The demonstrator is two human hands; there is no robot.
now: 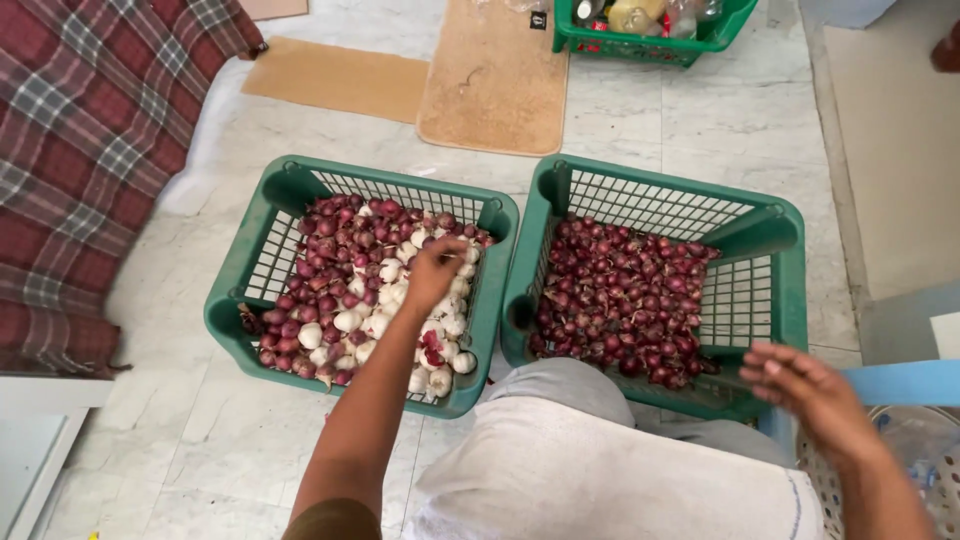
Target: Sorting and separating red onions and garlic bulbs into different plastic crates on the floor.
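Green plastic crates sit side by side on the pale floor. The left hand [432, 272] dips into the left crate [262, 262], fingers pinched, seemingly on a bulb, though the view is too small to be sure. Under it red onions [335, 245] and white garlic [440, 335] lie mixed. The right hand [805, 392] hovers open and empty, beside the right crate [770, 225], which holds only sorted red onions [620, 290]. Much remains mixed.
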